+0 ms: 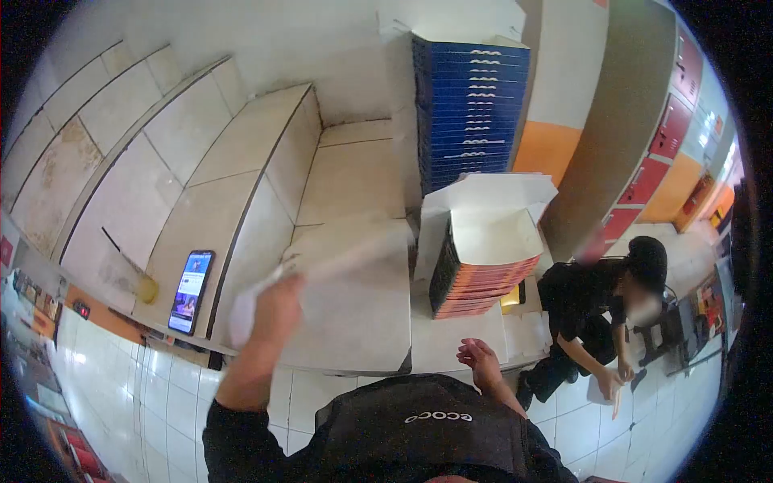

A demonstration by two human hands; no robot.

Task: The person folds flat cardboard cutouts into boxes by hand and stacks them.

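My left hand (278,306) is closed on a white sheet of card (354,248), which is smeared by motion above the tiled counter (346,326). Whether the card is flat or folded I cannot tell. Near the counter's front edge, my right hand (481,361) is raised with loosely bent fingers apart and nothing in them. Just beyond it stands a stack of nested orange-red cartons (483,286), the top one open with its white inside and lid showing. Behind that rises a tall stack of blue cartons (467,113), also topped by a raised white lid.
A lit phone (192,291) lies on the tiled ledge at left, beside a clear cup with yellowish liquid (146,290) and a dark straw. Tiled steps climb at upper left. To the right a person in black (592,314) bends low, near red lockers (644,181).
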